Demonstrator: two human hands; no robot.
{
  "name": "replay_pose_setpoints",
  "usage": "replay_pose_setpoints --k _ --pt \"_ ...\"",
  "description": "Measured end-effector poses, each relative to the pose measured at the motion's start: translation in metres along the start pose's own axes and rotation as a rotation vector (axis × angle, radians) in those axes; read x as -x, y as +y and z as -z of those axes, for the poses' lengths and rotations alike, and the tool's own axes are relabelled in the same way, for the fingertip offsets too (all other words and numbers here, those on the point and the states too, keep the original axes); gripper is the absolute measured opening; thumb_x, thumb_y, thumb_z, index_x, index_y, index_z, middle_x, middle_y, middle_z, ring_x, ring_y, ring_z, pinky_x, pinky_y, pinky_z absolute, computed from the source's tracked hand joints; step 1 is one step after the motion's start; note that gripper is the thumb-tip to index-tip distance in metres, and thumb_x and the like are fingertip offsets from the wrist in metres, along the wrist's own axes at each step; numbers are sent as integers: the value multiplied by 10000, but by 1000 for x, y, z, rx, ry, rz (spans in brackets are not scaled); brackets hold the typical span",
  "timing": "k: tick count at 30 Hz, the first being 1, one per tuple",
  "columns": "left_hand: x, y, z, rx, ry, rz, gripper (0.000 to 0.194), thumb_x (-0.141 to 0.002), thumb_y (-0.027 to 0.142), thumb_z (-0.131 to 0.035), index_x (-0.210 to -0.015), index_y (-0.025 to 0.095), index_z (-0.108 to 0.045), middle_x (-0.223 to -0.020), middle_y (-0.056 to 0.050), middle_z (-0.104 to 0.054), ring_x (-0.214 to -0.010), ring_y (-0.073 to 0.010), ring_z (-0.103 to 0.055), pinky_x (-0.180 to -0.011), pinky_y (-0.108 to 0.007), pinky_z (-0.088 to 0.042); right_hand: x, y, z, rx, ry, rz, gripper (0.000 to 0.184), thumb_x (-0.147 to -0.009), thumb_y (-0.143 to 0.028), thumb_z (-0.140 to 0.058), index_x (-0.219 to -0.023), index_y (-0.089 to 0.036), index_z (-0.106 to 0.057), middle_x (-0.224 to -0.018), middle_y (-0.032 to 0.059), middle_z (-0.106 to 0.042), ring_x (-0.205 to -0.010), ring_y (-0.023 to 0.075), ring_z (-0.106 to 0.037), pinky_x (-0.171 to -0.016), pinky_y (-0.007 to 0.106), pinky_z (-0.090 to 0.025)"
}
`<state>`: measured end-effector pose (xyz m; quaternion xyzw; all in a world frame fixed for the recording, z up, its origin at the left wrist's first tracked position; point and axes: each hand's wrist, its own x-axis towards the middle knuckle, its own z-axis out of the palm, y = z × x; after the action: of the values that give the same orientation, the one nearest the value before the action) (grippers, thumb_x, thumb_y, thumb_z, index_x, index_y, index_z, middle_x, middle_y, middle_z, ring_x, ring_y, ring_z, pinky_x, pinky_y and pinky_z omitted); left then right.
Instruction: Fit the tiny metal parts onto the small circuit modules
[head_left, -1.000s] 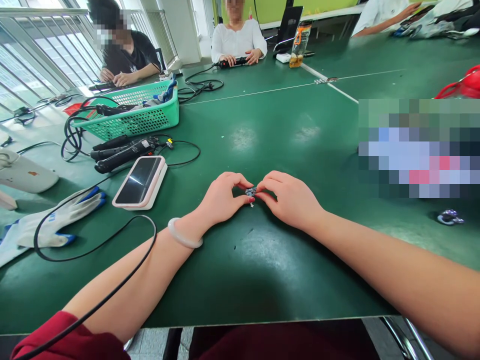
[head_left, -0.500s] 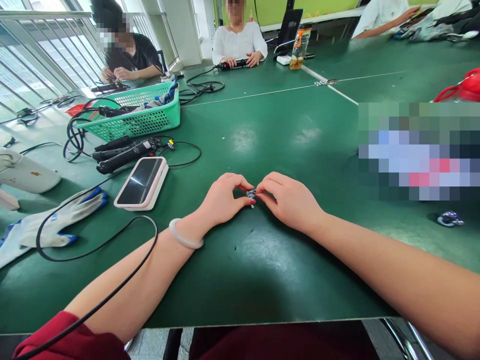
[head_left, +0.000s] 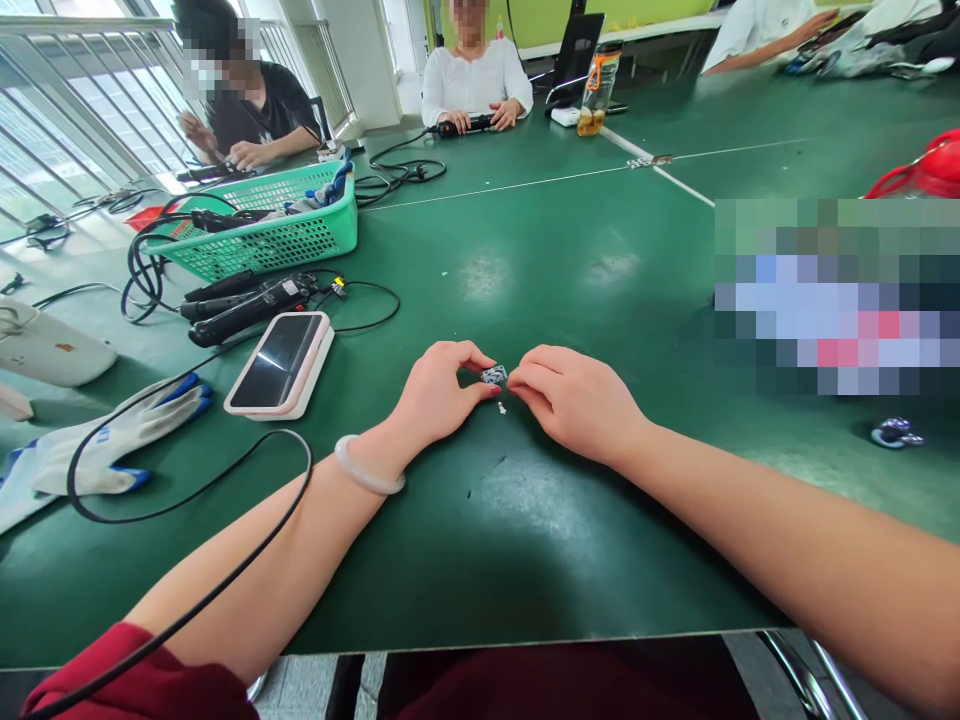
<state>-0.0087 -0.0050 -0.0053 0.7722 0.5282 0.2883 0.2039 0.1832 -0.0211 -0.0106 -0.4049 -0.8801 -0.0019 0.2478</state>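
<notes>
My left hand (head_left: 442,385), with a pale bangle at the wrist, pinches a small black-and-white patterned piece (head_left: 493,375) between thumb and fingertips. A tiny white charm-like bit (head_left: 502,408) shows just below it; whether it hangs from the piece or lies on the table I cannot tell. Beside the piece, on its right, my right hand (head_left: 574,395) has its thumb and fingers pressed together, with a slight gap to the piece. Anything between those fingertips is hidden. Both hands are low over the green table (head_left: 525,560).
Left of my hands are a phone (head_left: 279,365), black corded tools (head_left: 247,305), a green basket (head_left: 277,235) and a glove (head_left: 112,440). A black cable (head_left: 187,515) loops across my left forearm. Shiny purple rings (head_left: 896,433) lie right. Two people sit across; another person's arm shows far right.
My fingertips have parted slightly, and more of the patterned piece shows in my left hand. The person at the far left has raised one hand.
</notes>
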Motion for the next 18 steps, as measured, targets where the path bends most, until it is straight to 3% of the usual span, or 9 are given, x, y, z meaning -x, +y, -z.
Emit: replay_pose_setpoints --k 7,13,18 --pt "-2 -1 1 -42 14 43 142 -711 240 -681 -851 230 -658 -901 -7 -706 -920 -196 -597 -825 -354 -480 1 -5 -8 -84 -186 -57 172 -891 -308 -564 -957 -206 -686 -962 32 -630 -766 158 -597 -683 300 -462" --pt "-1 -2 0 -46 -4 47 150 -713 237 -678 -862 229 -663 -901 -11 -702 -910 -195 -600 -816 -355 -483 0 -3 -8 -105 -144 -158 124 -859 -290 -609 -923 -199 -665 -974 28 -624 -732 142 -589 -653 285 -451" --pt "-1 -2 0 -47 -6 41 150 -716 253 -682 -861 224 -660 -892 -10 -706 -907 -196 -598 -812 -354 -480 -1 -5 -8 -65 -182 -105 156 -892 -290 -564 -852 -194 -681 -919 24 -625 -708 135 -580 -635 278 -435"
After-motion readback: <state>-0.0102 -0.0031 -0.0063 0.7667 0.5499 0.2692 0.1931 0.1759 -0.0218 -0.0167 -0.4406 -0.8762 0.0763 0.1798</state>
